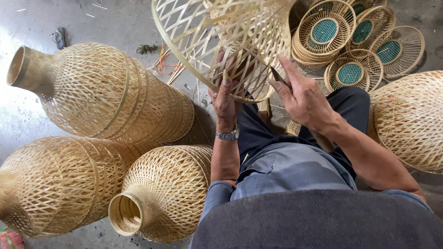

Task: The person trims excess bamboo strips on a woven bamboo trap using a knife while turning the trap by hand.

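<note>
An open-weave bamboo basket frame [217, 37] hangs over my lap, its round rim facing me. My left hand [225, 99] grips the rim from below, with a metal watch on the wrist. My right hand [302, 97] is closed on a knife [279, 77] with a wooden handle that runs down past my wrist; the blade touches the rim's edge. I sit with dark trousers and a grey-blue shirt below the hands.
Three finished bottle-shaped woven bamboo lampshades [101, 90] lie on the concrete floor at my left. Another woven shade [410, 120] lies at the right. Several round woven trays with teal centres [350, 74] are stacked at the upper right. Loose bamboo strips [168, 64] lie behind.
</note>
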